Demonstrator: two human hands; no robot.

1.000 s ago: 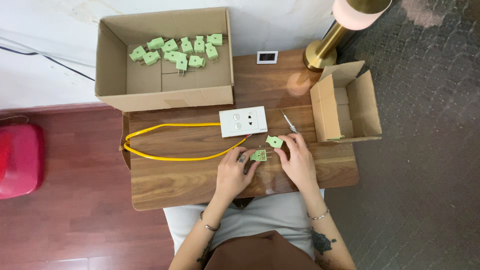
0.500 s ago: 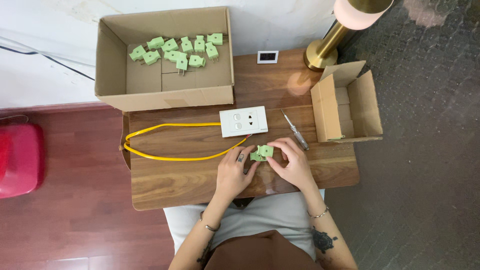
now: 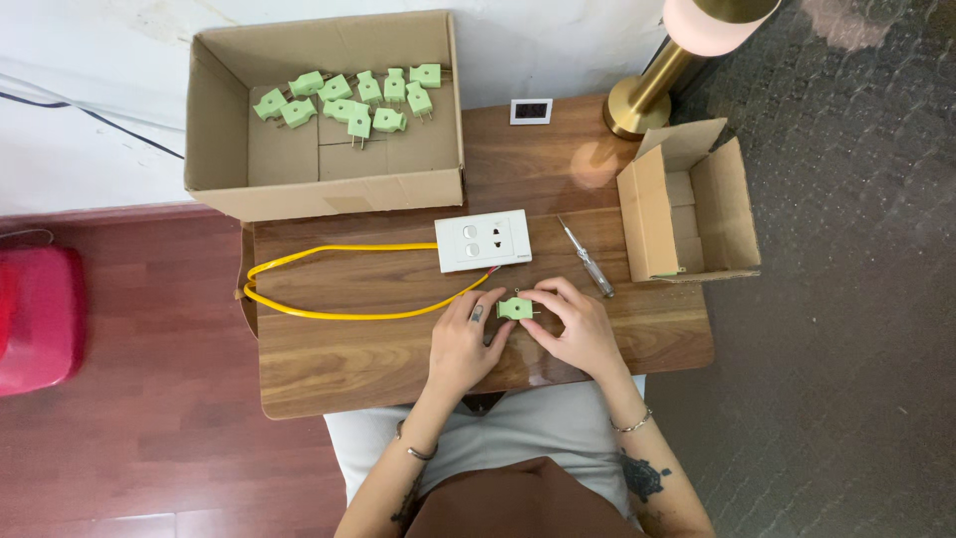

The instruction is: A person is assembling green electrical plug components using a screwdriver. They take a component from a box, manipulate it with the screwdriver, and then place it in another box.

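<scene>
1. Your dark wooden plank table (image 3: 378, 359) carries everything; its grain runs left to right and the surface looks smooth and slightly glossy.
2. The large open brown cardboard box (image 3: 224, 149) sits at the far left edge, holding about 11 loose pale green plastic plugs (image 3: 349, 100) scattered along its far side.
3. The small brown cardboard box (image 3: 732, 214) lies tipped on its side at the right end, opening upward to the camera, with nothing visible inside.
4. The yellow rubber-sheathed cable (image 3: 329, 281) loops across the left half and runs toward the white rectangular plastic wall socket (image 3: 483, 240), which lies flat just beyond your hands.
5. Your left hand (image 3: 464, 344) and right hand (image 3: 578, 334) meet at the near middle, fingers curled and pinching 1 thing together from either side.
6. The slim screwdriver with a clear handle (image 3: 588, 261) lies angled just beyond your right hand, nearer that hand than the left, untouched.
7. The pale green plastic plug (image 3: 515, 309) is held between both sets of fingertips, just above the tabletop and near the socket; its long axis runs left to right, with its metal pins pointing toward your right hand.
</scene>
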